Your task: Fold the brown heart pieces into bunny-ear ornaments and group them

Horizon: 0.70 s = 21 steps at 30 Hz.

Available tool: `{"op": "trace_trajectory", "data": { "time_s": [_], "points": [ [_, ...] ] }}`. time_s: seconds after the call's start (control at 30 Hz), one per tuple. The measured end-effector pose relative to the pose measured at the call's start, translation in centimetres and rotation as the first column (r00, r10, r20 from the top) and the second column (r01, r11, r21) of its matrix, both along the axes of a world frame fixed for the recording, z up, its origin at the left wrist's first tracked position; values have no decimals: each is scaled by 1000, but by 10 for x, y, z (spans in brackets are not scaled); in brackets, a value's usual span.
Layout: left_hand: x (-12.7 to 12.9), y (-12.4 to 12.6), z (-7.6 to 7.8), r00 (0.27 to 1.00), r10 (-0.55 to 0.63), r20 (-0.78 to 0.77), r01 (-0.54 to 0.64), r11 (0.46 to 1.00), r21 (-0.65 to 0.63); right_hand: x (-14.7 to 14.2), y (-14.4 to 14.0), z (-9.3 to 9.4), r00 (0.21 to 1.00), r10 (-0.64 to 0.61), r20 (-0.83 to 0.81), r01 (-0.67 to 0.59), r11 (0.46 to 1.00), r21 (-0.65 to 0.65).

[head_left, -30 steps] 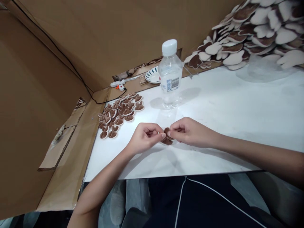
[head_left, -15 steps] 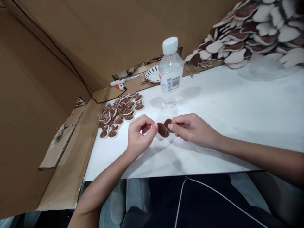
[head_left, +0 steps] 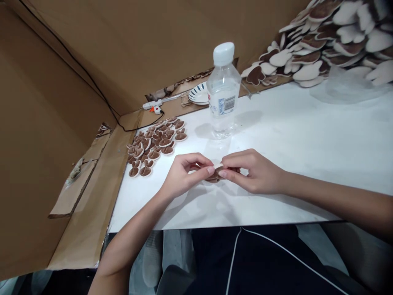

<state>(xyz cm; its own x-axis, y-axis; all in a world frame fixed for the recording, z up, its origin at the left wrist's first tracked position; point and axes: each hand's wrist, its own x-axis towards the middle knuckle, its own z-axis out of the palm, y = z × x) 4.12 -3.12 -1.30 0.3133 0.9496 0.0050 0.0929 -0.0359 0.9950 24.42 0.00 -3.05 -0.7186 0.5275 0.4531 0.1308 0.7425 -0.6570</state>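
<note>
Both hands meeting at centre of white tabletop (head_left: 307, 135), a little in from its near edge. Left hand (head_left: 184, 174) and right hand (head_left: 251, 170) each with fingers pinched together on one small brown-and-white piece (head_left: 215, 175), held between the fingertips just above the surface; mostly hidden by fingers, exact shape hard to tell. Clear water bottle (head_left: 223, 92) with white cap upright just beyond the hands, apart from them. Cluster of small brown pieces (head_left: 153, 145) far-left of the hands, spread right up to the tabletop's left edge. Cardboard strip (head_left: 92, 205) running along that left edge, cardboard wall (head_left: 138, 45) closing off left and far sides. White glue gun (head_left: 153, 107) with black cord at the far-left corner, small striped dish (head_left: 198, 95) beside it, behind the bottle. Large heap of bigger brown and white cutouts (head_left: 322, 45) piled far-right against the wall, sheet of clear plastic (head_left: 346, 88) lying at its foot. Open bare surface across the whole right half, from the right forearm out to the heap. Narrow free band between hands and near edge; dark clothing and a thin white cord (head_left: 270, 246) below that edge.
</note>
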Motion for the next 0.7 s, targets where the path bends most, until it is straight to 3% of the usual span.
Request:
{"op": "trace_trajectory", "data": {
  "time_s": [0.13, 0.37, 0.43, 0.53, 0.63, 0.7],
  "points": [
    [1, -1, 3, 1000, 5, -2, -5, 995, 99, 0, 1, 0, 1000, -19, 12, 19, 1000, -20],
    [-2, 7, -3, 995, 73, -72, -71, 997, 27, -1, 1, 0, 999, -25, 40, 26, 999, -26],
    [-2, 7, -4, 990, 90, -110, -84, 995, 58, -2, 1, 0, 997, -51, 65, 57, 994, -89],
    [0, 5, -2, 969, 154, -196, -96, 957, 275, -3, 0, 3, 990, -97, 103, 124, 948, -294],
    [3, 1, -1, 918, 235, -318, -34, 848, 529, -4, -1, 7, 990, -89, 114, 134, 863, -488],
    [4, -1, -2, 887, 271, -374, 23, 783, 622, -4, -1, 10, 989, -75, 127, 135, 809, -571]
  ]
}}
